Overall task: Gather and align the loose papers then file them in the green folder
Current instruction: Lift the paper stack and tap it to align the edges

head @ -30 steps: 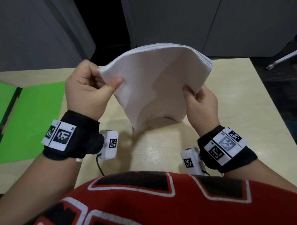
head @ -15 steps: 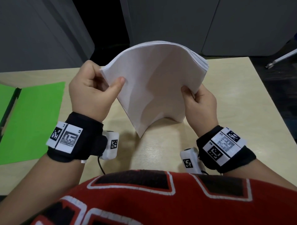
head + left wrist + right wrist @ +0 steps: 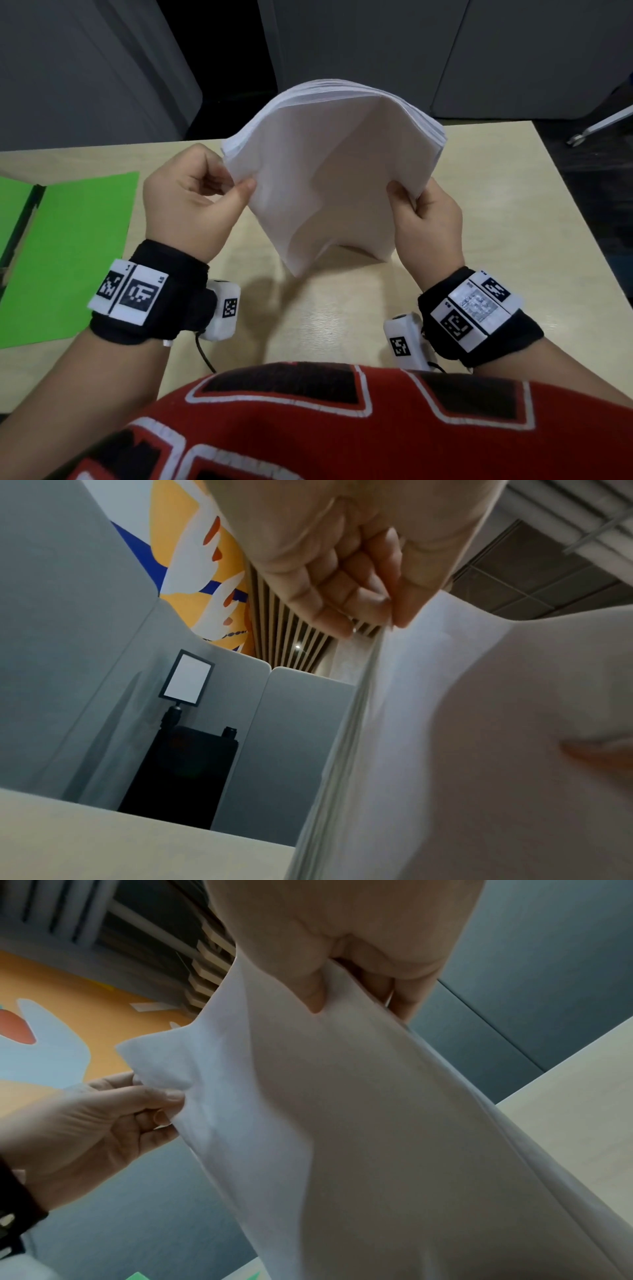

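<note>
Above the table (image 3: 513,212), the left hand (image 3: 186,202) and right hand (image 3: 428,219) each pinch an edge of the bowed paper stack (image 3: 329,178), the open green folder (image 3: 68,253) lying to its left.

Left hand (image 3: 346,569) pinching paper stack (image 3: 479,737) at its edge. Pale tabletop (image 3: 103,840) below. Grey partitions (image 3: 68,642) behind.

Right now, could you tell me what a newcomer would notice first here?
The white paper stack at centre, bowed into an arch above the table; the left hand and right hand pinch its sides. Next, the open green folder lying flat at left.
</note>
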`<state>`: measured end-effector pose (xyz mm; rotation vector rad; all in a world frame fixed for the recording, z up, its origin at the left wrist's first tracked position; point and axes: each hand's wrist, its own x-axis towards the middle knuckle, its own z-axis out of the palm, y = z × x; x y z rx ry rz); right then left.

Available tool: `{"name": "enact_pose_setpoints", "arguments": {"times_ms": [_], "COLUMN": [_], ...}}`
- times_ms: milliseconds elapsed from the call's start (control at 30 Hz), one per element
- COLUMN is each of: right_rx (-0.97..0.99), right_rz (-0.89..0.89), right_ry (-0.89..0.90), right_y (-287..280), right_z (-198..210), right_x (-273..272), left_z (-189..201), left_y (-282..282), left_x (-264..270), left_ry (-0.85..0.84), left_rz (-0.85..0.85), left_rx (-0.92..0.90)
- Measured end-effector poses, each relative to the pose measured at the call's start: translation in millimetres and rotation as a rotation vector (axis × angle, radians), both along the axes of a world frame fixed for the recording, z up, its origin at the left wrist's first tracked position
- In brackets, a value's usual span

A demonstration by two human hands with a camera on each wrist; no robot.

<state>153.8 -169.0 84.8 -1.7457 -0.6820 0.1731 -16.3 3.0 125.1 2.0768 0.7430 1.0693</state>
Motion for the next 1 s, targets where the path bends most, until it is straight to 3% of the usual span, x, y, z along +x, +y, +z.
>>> {"name": "enact_pose_setpoints", "arguments": {"times_ms": [167, 267, 333, 500, 567, 667, 767, 900, 1000], "right_rx": [-0.001, 0.002, 0.037, 0.131, 0.149, 0.086, -0.081, -0.036, 0.027], "right_rz": [0.013, 0.028, 0.032, -0.006, -0.013, -0.035, -0.021, -0.011, -0.021], "right_ry": [0.0, 0.0, 0.024, 0.147, 0.183, 0.227, 0.263, 0.347, 0.311], "right_y": [0, -1, -2, -6, -6, -5, -3, -4, -7], "right_z": [-1, -1, -2, -4, -3, -5, -11, -8, -7], "right_x": [-1, -2, -1, 1, 1, 2, 5, 4, 4], "left_z": [-3, -5, -5, -12, -16, -20, -30, -26, -21], "left_y": [-12, -14, -11, 6, 7, -3, -9, -10, -7], "left_x": [11, 17, 18, 14, 13, 15, 20, 24, 21], "left_ry": [-0.008, -0.048, -0.054, -0.065, 0.028, 0.21, 0.263, 0.174, 0.097], "left_rz": [0.105, 0.051, -0.065, -0.245, -0.318, -0.322, -0.282, -0.208, -0.197], "left_rx": [0.077, 0.021, -0.077, -0.54, -0.632, -0.568, -0.523, -0.463, -0.414]}}
